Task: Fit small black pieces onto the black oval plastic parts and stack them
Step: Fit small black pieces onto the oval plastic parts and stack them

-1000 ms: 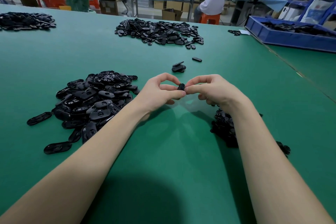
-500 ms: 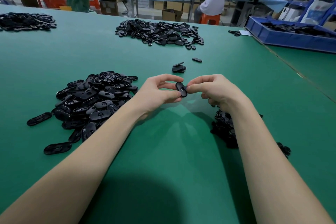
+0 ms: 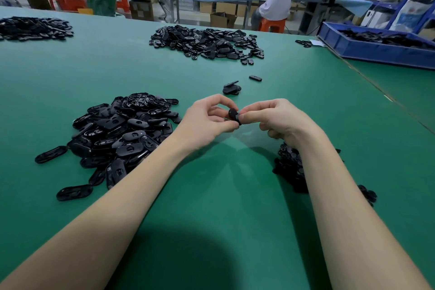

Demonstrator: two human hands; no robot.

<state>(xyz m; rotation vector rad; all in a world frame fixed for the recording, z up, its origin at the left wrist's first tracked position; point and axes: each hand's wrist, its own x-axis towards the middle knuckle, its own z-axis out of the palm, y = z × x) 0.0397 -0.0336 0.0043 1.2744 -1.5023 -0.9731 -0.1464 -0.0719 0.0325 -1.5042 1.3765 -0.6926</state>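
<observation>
Both hands meet above the green table [image 3: 226, 195] at mid-frame. My left hand [image 3: 207, 120] pinches a black oval plastic part [image 3: 234, 115] between thumb and fingers. My right hand [image 3: 280, 117] pinches the same part from the right, fingertips on its right end. A large pile of oval parts [image 3: 122, 134] lies left of my left forearm. A heap of small black pieces [image 3: 290, 167] lies partly hidden under my right forearm. A short stack of oval parts [image 3: 231, 88] sits just beyond the hands.
A single loose part [image 3: 255, 77] lies past the stack. Another big pile [image 3: 207, 41] sits farther back, one more pile [image 3: 33, 28] at far left. A blue bin [image 3: 376, 50] of parts stands at back right. Two people sit at a rear bench.
The oval part has turned in my fingers from face-on to more edge-on, and my right fingertips have closed in on its right end. Both hands stay in place.
</observation>
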